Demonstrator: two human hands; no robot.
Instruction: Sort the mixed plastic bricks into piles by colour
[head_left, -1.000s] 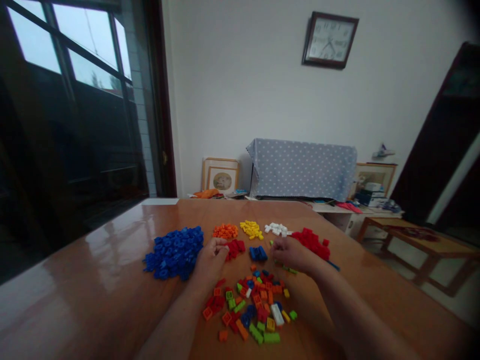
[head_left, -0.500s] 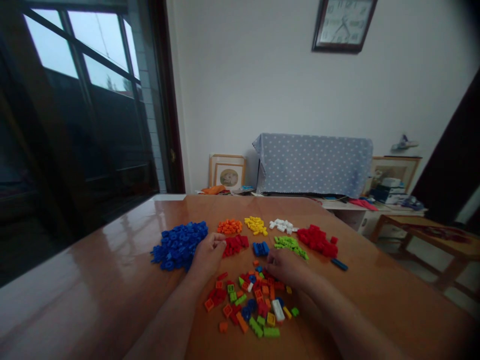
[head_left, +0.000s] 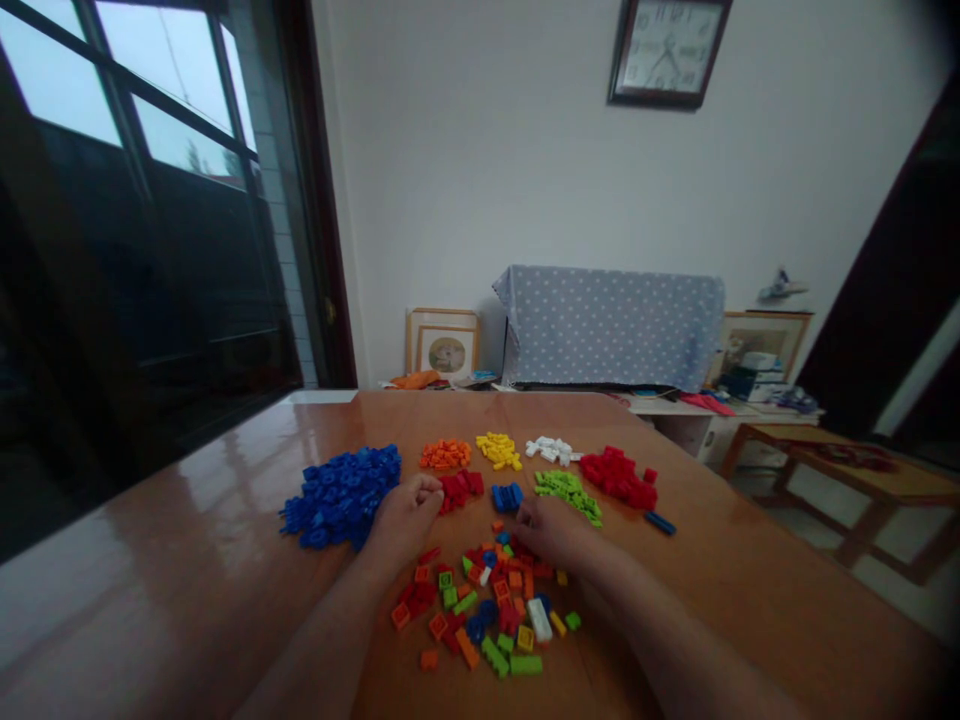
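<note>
My left hand (head_left: pixel 405 512) is closed in a pinch beside the small heap of red bricks (head_left: pixel 460 490), just right of the large blue heap (head_left: pixel 345 497). What its fingertips hold, if anything, is too small to see. Curled closed as well, my right hand (head_left: pixel 553 528) hovers at the far right edge of the mixed toy bricks (head_left: pixel 501 588), close to a little group of blue bricks (head_left: pixel 507 497). Its fingertips are turned away, so their contents are hidden. A light green heap (head_left: pixel 568 495) lies just beyond the right hand.
Orange (head_left: pixel 445 453), yellow (head_left: pixel 498 450) and white (head_left: pixel 553 450) heaps form a back row on the wooden table (head_left: pixel 187 570). A larger red heap (head_left: pixel 617 477) lies to the right, with a dark blue long piece (head_left: pixel 660 522) near it. Behind the table stands a cloth-covered object (head_left: pixel 611 325).
The camera has turned slightly right, so everything sits further left in the picture. Both hands keep nearly the same places over the table, and the heaps look unchanged.
</note>
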